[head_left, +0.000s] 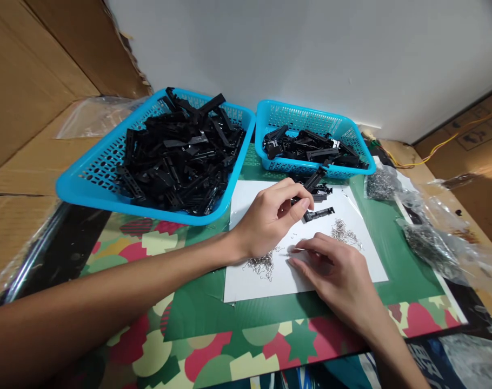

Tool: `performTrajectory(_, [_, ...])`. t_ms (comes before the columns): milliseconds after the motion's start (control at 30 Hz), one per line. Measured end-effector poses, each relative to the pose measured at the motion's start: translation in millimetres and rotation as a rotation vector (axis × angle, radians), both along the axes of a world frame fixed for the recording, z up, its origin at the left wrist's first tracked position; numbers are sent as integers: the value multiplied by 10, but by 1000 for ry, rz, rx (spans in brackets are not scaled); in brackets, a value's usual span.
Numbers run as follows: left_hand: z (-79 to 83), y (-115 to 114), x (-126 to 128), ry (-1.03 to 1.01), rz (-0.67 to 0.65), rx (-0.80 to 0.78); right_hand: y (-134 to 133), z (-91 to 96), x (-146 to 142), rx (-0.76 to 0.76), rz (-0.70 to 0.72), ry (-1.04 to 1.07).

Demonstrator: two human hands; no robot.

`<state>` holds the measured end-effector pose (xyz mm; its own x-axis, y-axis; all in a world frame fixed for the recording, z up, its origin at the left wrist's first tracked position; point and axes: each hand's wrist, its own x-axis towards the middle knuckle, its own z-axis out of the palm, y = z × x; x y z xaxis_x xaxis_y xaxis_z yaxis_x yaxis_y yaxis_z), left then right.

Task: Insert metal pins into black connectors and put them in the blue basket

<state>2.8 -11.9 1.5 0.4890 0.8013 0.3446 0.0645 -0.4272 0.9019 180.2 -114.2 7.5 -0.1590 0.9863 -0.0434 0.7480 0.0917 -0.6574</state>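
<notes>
My left hand (276,213) is above the white sheet (246,200), its fingers closed round a black plastic part (316,177) that sticks out past the knuckles. Below and to the right, my right hand (339,265) has thumb and index finger pinched close together; whatever is between the tips is too small to make out. A heap of tiny bent metal wire pieces (263,265) lies under my left wrist. Another wire heap (345,233) is beyond my right hand. One loose black part (319,214) rests on the sheet near my left fingertips, with several more behind it.
A large blue basket (148,208) piled with black parts stands at the left, and a smaller blue basket (311,111) holds more at the back. Plastic bags of metal pieces (430,248) lie on the right. Cardboard (22,75) walls the left; a white wall (294,48) rises behind.
</notes>
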Motion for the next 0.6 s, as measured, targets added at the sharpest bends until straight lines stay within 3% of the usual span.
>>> performTrajectory(367, [1,0,0,7,-12,-1,-13,36,25,-70,88,-21])
performTrajectory(600, [15,-6,2,2,-22,-8,27,112,13,-179,98,273])
